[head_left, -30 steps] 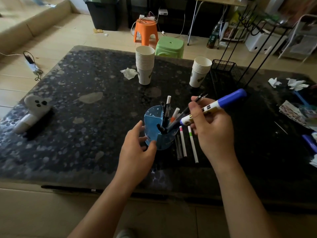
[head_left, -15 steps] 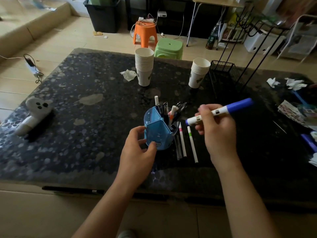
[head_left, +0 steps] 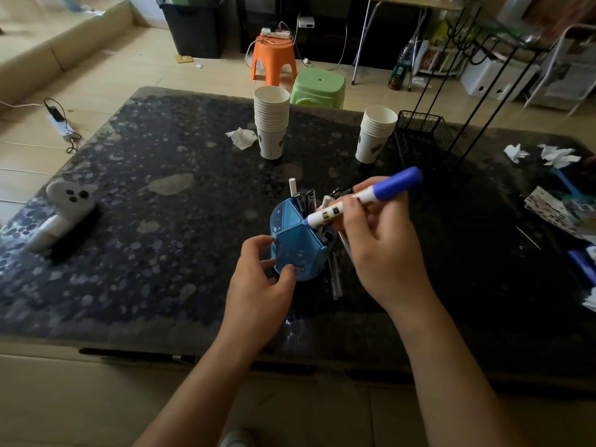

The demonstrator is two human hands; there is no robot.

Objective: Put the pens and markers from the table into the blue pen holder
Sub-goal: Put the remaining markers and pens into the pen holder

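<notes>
The blue pen holder (head_left: 295, 246) stands near the front middle of the dark table (head_left: 161, 221), with several pens and markers (head_left: 303, 198) sticking up from it. My left hand (head_left: 258, 279) grips the holder's near side. My right hand (head_left: 380, 250) holds a white marker with a blue cap (head_left: 364, 196), tilted, its lower end just above the holder's rim. Thin pens (head_left: 335, 275) lie on the table to the right of the holder, partly hidden under my right hand.
Two stacks of paper cups (head_left: 271, 121) (head_left: 375, 132) stand behind the holder. A black wire rack (head_left: 425, 133) is at the back right. A white ghost-shaped toy (head_left: 61, 208) lies at the left. Crumpled tissues (head_left: 554, 154) and papers (head_left: 554, 211) sit at the right edge.
My right hand has swung the blue-capped marker left and down, from beside the holder to over its rim. The holder has been turned slightly by my left hand.
</notes>
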